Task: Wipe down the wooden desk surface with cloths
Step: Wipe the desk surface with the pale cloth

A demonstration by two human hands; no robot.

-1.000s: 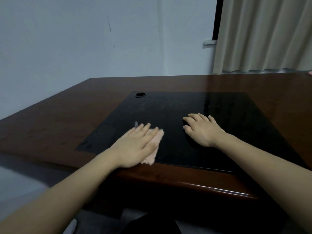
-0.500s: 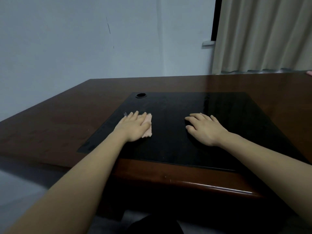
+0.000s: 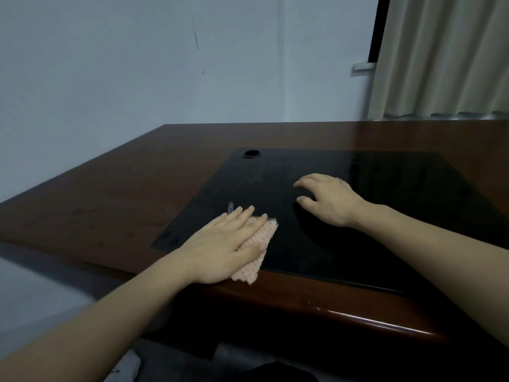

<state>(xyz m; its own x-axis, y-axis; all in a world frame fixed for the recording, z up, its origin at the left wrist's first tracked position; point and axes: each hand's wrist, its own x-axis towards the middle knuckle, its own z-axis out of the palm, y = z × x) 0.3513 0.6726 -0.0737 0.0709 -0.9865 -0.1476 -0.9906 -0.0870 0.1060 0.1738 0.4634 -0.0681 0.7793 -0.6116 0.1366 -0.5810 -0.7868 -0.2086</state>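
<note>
Left hand [image 3: 223,245] flat, fingers straight, right hand [image 3: 329,201] fingers arched

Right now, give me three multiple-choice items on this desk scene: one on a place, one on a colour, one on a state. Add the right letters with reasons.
1. Where does the cloth lie?
A. across the near edge of the black inlay
B. beside the round hole
C. by the curtain

2. What colour is the cloth?
A. blue
B. pale pink
C. green

3. How does the left hand meet the cloth?
A. pinches a corner and lifts it
B. hovers above it
C. presses it with flat, straight fingers

Answers:
1 A: the cloth spans the inlay's front edge onto the wooden desk.
2 B: its visible weave is pale pink.
3 C: the fingers lie straight on top of it, while the right hand rests on the inlay apart from it.
</note>
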